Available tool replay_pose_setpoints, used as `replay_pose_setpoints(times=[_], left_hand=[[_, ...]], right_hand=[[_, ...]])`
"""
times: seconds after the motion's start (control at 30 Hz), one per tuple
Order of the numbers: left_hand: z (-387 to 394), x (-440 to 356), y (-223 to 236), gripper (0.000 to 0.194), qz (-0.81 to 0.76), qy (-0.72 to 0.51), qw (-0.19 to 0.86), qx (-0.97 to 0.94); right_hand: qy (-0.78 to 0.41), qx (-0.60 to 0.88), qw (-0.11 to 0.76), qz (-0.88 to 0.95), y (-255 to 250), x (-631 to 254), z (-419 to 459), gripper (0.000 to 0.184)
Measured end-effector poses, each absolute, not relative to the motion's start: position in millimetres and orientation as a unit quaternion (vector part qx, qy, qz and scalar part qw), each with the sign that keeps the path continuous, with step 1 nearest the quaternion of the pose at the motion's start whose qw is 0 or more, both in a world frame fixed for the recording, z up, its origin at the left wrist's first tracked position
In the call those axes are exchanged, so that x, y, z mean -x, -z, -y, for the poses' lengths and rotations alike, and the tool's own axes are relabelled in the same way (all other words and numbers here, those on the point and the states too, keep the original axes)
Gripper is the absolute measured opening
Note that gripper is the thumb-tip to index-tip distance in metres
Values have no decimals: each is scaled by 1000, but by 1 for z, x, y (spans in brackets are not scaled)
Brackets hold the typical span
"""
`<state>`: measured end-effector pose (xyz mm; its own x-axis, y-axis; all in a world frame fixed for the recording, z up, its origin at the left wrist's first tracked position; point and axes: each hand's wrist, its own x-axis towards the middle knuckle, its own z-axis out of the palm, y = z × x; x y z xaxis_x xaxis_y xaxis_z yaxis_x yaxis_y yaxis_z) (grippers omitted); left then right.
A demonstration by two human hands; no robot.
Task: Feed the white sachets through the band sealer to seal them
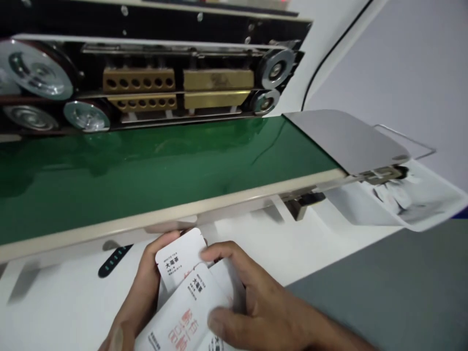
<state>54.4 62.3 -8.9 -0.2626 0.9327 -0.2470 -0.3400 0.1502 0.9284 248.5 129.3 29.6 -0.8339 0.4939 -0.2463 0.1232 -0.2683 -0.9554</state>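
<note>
White pouches (190, 297) fanned between both hands, low over the tabletop (66, 302). Left hand (137, 297) curled round the stack's left edge, thumb on the top pouch; right hand (263, 307) closed on the right side, fingers pinching the upper one. Green belt (146, 165) just beyond the hands, sealer rollers (36, 73) behind it, tray (420, 200) far right
</note>
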Motion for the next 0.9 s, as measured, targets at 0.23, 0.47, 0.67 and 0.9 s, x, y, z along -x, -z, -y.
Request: replay_pose_setpoints(times=[0.23, 0.47, 0.67, 0.9], left_hand=[[-33, -68, -14, 16, -428, -587, 606, -323], [-37, -75, -13, 55, -466, -594, 643, -128], [-38, -69, -21, 31, -299, -552, 775, 75], [-41, -63, -17, 39, -207, -543, 807, 110]], right_hand=[[-732, 220, 139, 629, -34, -242, -122, 69], [-769, 284, 245, 518, -31, -227, -113, 56], [-689, 261, 259, 625, -24, -218, -116, 66], [-603, 233, 275, 712, -11, -219, -121, 75]])
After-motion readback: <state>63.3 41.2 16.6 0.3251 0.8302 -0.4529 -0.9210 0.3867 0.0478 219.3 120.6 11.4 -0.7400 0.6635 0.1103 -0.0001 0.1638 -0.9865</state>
